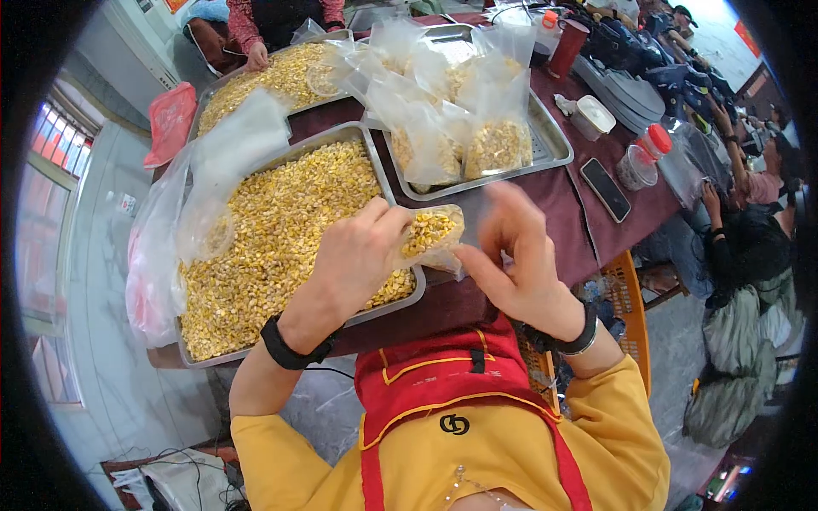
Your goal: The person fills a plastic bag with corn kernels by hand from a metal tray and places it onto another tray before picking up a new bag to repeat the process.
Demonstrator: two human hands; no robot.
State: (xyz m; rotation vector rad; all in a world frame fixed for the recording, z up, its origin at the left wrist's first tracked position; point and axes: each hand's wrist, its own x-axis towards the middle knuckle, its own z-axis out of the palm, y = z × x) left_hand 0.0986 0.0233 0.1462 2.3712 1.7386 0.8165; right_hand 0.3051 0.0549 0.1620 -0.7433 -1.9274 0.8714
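My left hand (358,255) pinches the rim of a clear plastic bag (436,235) holding yellow cracked kernels, above the front edge of a large metal tray (417,285). My right hand (520,268) is at the bag's right side, thumb and forefinger apart, the thumb tip at or close to the plastic and the forefinger blurred. The tray is spread with loose kernels (264,221); empty clear bags (158,238) lie over its left side. Behind my hands, a second metal tray (554,156) holds several upright filled bags (497,145).
Another person's hand (258,55) reaches into a farther kernel tray (298,81). A phone (605,189), lidded jar (637,166), white tub (594,117) and red cylinder (567,49) stand or lie at right. An orange crate (629,315) is below. Other people (741,204) are at far right.
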